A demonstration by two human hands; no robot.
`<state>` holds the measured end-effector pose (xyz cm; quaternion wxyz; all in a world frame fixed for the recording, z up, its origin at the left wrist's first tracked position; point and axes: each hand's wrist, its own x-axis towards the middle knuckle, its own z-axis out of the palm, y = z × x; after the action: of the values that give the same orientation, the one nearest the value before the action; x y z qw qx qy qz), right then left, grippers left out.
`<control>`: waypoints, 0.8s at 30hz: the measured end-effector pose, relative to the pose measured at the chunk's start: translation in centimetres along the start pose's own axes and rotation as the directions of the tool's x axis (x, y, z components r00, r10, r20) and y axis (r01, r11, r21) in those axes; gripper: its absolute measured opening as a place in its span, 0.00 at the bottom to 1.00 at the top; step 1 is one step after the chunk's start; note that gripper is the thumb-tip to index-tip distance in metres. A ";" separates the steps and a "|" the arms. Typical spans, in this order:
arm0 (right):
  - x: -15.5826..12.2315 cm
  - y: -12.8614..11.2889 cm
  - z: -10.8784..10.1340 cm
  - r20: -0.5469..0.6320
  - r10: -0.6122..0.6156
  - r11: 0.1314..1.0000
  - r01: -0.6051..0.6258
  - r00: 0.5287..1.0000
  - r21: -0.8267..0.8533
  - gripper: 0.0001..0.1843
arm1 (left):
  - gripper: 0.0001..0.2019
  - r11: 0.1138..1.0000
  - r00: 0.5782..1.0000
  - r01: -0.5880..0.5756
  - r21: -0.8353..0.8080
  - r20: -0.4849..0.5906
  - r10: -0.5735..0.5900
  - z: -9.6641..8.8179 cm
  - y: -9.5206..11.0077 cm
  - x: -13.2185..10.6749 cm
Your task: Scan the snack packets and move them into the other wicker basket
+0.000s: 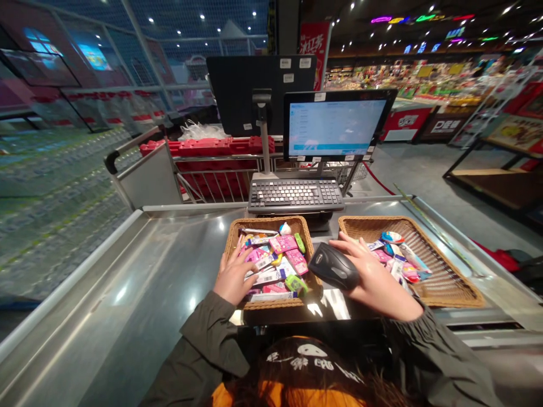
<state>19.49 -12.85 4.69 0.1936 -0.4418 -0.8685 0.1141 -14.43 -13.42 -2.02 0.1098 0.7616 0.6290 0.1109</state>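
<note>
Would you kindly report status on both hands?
Left hand open on pink packets in left wicker basket. Right hand gripping black handheld scanner. Right wicker basket alongside.

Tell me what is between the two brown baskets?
A black scanner, held by the right hand, sits between left basket and right basket, over the steel counter; head view.

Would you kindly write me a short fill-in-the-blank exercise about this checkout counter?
1. The steel counter bears ____ wicker baskets.
2. The left hand rests on packets in the ____ basket.
3. The right hand holds a black barcode ____.
Missing words: two; left; scanner.
</note>
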 end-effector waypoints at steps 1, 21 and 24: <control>-0.2 0.2 -0.1 -0.006 0.008 1.000 -0.008 1.000 -0.006 0.25 | 0.06 1.000 0.999 -0.031 -0.005 -0.020 0.031 -0.2 0.3 0.2; -11.6 10.0 -5.4 -0.402 0.382 0.899 -0.435 0.832 -0.045 0.32 | 0.08 0.795 0.793 -0.606 0.003 -0.076 0.605 1.6 18.0 12.8; -13.2 11.4 -5.8 -0.412 0.424 0.879 -0.476 0.806 -0.025 0.32 | 0.09 0.735 0.725 -0.675 0.065 -0.129 0.677 2.9 21.9 16.2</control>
<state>37.29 -16.71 2.56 0.3032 -0.6604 -0.6869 0.0097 9.90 -1.67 2.39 0.0112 0.9288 0.3157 0.1937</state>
